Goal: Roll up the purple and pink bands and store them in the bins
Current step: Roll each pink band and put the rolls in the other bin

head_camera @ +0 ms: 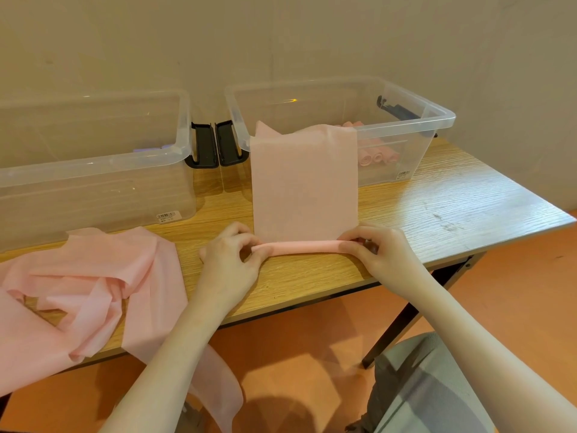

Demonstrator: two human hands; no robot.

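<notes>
At the desk's (437, 207) left end we see the left clear bin (93, 170), something purple low inside, and in front a loose heap of pink bands (84, 285) spilling over the near edge — probably waiting their turn. Then our left hand (228, 257) pinches one end of the pink band (304, 182), the right hand (379, 248) the other, its roll just started between them at the near edge. The tail drapes over the right bin (437, 120), likely for tension — rolled pink bands (374, 156) inside.

Open tabletop (452, 207) to the right — blocked behind by two clear bins (406, 120), leftward by heaped pink bands (93, 276).
</notes>
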